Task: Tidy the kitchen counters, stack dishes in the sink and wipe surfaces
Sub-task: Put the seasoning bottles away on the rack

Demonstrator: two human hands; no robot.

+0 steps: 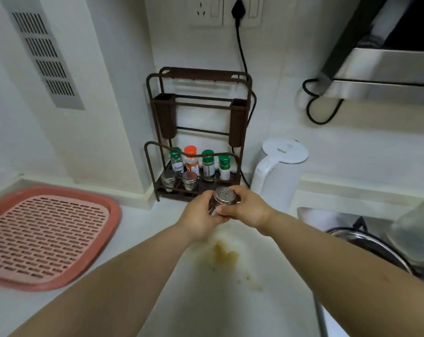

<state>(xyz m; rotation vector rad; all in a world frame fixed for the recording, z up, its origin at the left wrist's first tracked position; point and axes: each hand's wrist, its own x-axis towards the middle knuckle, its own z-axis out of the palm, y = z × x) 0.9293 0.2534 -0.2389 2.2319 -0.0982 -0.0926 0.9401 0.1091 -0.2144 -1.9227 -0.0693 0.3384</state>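
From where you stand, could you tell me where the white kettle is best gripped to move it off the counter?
Grip the white kettle by its handle, the curved loop on its left side facing the spice rack. Come from the front left; its lid is flat with nothing to grasp. Both hands are busy: the left hand and right hand hold a metal shaker.

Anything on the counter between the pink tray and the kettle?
Head view: the brown spice rack stands between the pink tray and the kettle, at the back against the wall. In front of it, both hands hold a steel shaker.
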